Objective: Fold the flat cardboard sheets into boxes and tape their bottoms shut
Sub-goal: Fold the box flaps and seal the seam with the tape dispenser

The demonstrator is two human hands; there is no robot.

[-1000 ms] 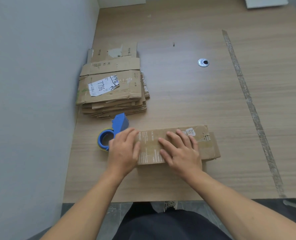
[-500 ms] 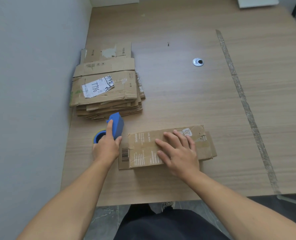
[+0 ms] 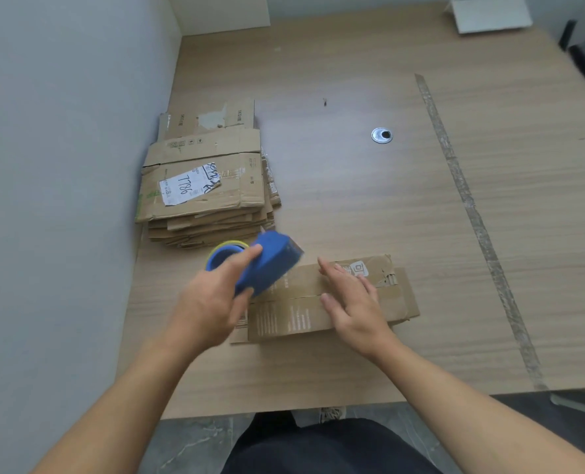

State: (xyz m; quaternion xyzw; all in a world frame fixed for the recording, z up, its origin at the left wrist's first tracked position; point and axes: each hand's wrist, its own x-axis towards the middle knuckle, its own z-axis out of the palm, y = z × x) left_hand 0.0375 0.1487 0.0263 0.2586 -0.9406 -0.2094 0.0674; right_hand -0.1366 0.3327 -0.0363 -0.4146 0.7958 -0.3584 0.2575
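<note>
Our box point(image 3: 294, 313) lies near the front edge of the bench point(image 3: 352, 200), right in front of us. It is brown cardboard, worn and creased. Small pale print runs along its left part, and a barcode shows at its left end. A white square mark sits near the far right corner. A seam runs lengthwise along the middle of the top face, with torn tape scraps at the right end, and a flap sticks out beyond that end.

Our right hand point(image 3: 356, 302) rests flat on the box, fingers straight and only slightly spread. Our left hand point(image 3: 212, 302) grips the blue tape dispenser point(image 3: 270, 261), fingers curled round its body. It is held just above the left end of the box and looks blurred. Its yellow-rimmed roll point(image 3: 226, 251) shows behind the hand.

Further back on the left, a stack of flat cardboard sheets point(image 3: 209, 189) lies against the pale grey wall point(image 3: 62, 165). The top sheet carries a white label point(image 3: 188, 186) with handwritten digits.

The bench is light wood grain. A long strip of old tape residue point(image 3: 472, 213) crosses it on the right, and a round metal cable hole point(image 3: 382, 135) sits mid-surface. A white object point(image 3: 489, 13) stands at the far edge. Below the bench edge we see grey floor point(image 3: 198, 443), dark trousers and a shoe point(image 3: 332, 412).
</note>
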